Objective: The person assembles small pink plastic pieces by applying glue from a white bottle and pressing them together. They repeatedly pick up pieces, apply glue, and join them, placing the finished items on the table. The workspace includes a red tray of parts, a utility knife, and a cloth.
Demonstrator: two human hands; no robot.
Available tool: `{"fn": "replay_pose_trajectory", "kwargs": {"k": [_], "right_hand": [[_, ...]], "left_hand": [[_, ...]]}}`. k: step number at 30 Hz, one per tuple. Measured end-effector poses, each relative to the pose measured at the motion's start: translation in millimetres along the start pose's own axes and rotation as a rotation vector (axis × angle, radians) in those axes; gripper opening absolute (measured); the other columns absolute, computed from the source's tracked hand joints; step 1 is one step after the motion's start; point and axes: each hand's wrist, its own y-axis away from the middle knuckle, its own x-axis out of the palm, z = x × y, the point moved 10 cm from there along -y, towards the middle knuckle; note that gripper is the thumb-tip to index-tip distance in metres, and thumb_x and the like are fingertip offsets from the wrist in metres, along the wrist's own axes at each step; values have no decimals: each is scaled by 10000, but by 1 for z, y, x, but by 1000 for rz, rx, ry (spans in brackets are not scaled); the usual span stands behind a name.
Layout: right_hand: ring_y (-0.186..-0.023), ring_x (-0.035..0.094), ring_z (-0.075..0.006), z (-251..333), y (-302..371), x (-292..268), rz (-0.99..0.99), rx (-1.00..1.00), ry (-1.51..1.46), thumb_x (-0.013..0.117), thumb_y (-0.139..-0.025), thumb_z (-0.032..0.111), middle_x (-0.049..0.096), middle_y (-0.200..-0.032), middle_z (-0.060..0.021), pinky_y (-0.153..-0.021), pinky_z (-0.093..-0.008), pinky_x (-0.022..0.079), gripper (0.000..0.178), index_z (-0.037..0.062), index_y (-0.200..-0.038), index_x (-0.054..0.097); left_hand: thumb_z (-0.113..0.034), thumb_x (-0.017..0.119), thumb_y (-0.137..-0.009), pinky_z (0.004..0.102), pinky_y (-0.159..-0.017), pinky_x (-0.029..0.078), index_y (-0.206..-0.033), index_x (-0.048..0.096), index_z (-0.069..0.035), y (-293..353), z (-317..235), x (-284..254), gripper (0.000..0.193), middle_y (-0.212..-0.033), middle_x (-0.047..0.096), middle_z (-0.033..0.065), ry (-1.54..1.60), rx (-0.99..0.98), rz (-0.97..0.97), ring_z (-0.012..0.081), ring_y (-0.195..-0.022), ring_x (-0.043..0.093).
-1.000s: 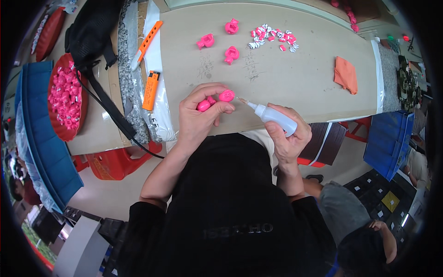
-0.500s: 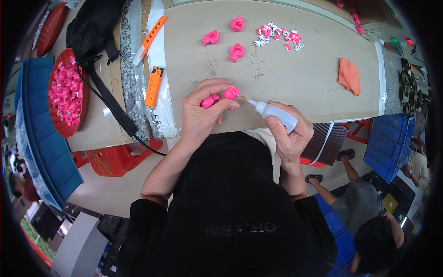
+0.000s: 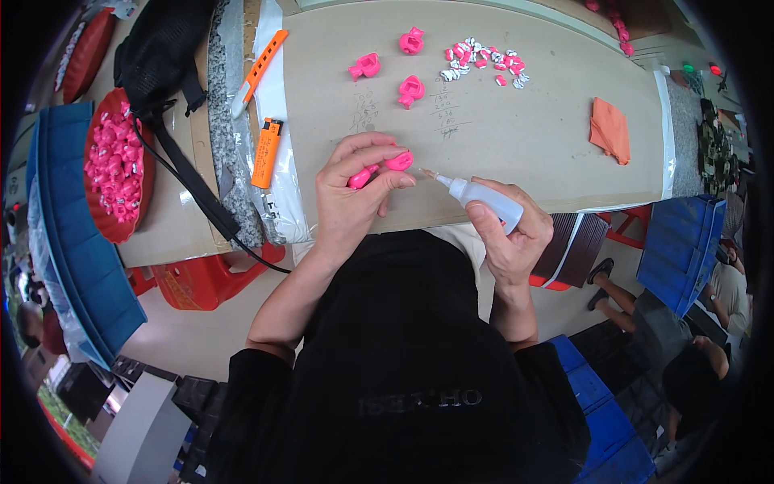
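At nine o'clock, near the left rim, a red bowl (image 3: 113,230) heaped with small pink pieces sits on the table's end beside a blue crate (image 3: 60,242). Just right of it, toward ten o'clock, a black bag (image 3: 165,48) lies with its strap trailing down across the table edge. Next come an orange-handled utility knife (image 3: 260,68) and, below it, an orange lighter (image 3: 267,153), both lying on clear plastic film.

Toward the middle, the left hand (image 3: 351,194) has its fingers curled together and clamped on a pink plastic piece (image 3: 379,168), held just above the brown paper table cover (image 3: 516,137) close to the near edge. At twelve o'clock from that hand, three more pink pieces (image 3: 395,68) lie apart on the paper, with a scatter of small pink and white bits (image 3: 484,63) just to their right.

Right of centre, the right hand (image 3: 508,234) is wrapped around a small white squeeze bottle (image 3: 484,198), fingers closed on its body; the nozzle tip points at the pink plastic piece and sits just beside it, though whether they touch cannot be told.

Farther right, at two o'clock, an orange cloth (image 3: 609,129) lies on the paper, and at three o'clock a blue bin (image 3: 677,250) stands beyond the table's edge.
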Motion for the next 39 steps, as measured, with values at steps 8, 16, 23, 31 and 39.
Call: {"fn": "replay_pose_trajectory", "kwargs": {"k": [8,16,23,31,39], "right_hand": [[-566,541,-84,-1,-2,-1,-17,-1,14,720,-712,29,627,-697,-83,-503,-194,396,210,-39,-894,640],[-633,552,-74,-6,-2,-3,-33,45,-45,710,-722,20,630,-735,-75,-559,-192,418,218,-40,-917,634],[-856,540,-93,-55,-3,0,-75,332,-427,647,-750,-37,602,-970,-51,-746,-228,430,286,-32,-1026,575],[-898,557,-225,-39,-37,39,14,29,118,675,-706,50,603,-947,-83,-814,-321,416,324,57,-1018,589],[-789,569,-258,-40,-59,-19,-142,-32,314,646,-753,85,610,-862,-104,-698,-334,459,215,24,-958,622]], "left_hand": [[80,691,-685,178,-398,413,-915,647,24,-1,2,0,241,-1075,525,79,22,-17,8,80,-646,577],[59,661,-731,173,-384,406,-947,624,31,-1,8,2,220,-972,565,80,94,-93,45,97,-650,598],[20,571,-817,196,-456,452,-1046,561,58,6,22,1,232,-965,609,131,203,-262,100,174,-719,634],[35,583,-814,245,-624,499,-1095,544,64,16,27,-3,285,-936,612,125,283,-298,119,213,-771,638],[9,585,-825,247,-650,477,-1095,548,41,19,30,8,275,-936,600,112,374,-299,196,169,-771,595]]}}
